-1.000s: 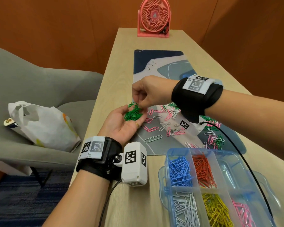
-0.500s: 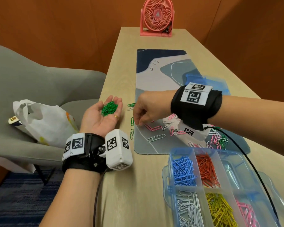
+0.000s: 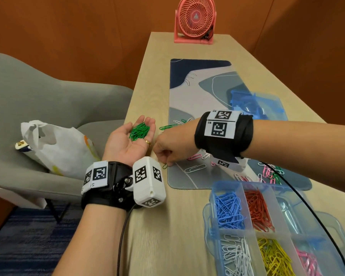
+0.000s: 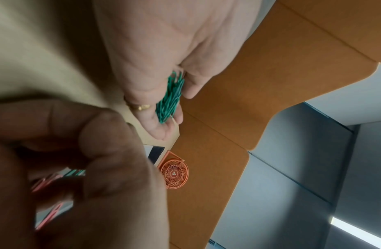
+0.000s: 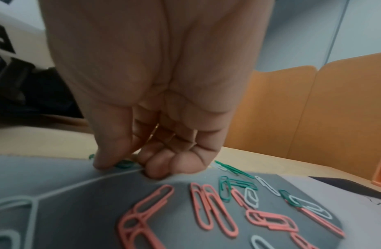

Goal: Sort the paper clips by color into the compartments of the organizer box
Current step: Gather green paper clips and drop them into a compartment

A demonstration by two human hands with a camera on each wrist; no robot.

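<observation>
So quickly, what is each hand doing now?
Left hand: open, palm up, green clips lying on it.
Right hand: pinching a green clip on the mat.

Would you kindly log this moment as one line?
left hand: cups green clips | right hand: pinching green clip at mat edge

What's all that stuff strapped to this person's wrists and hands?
Both arms are bare, no sleeves. Each wrist wears a black strap with white tags printed in black square codes. The left wrist also carries a white boxy camera unit bearing the same codes. A dark cable trails from each wrist. The left hand has a gold ring.
</observation>
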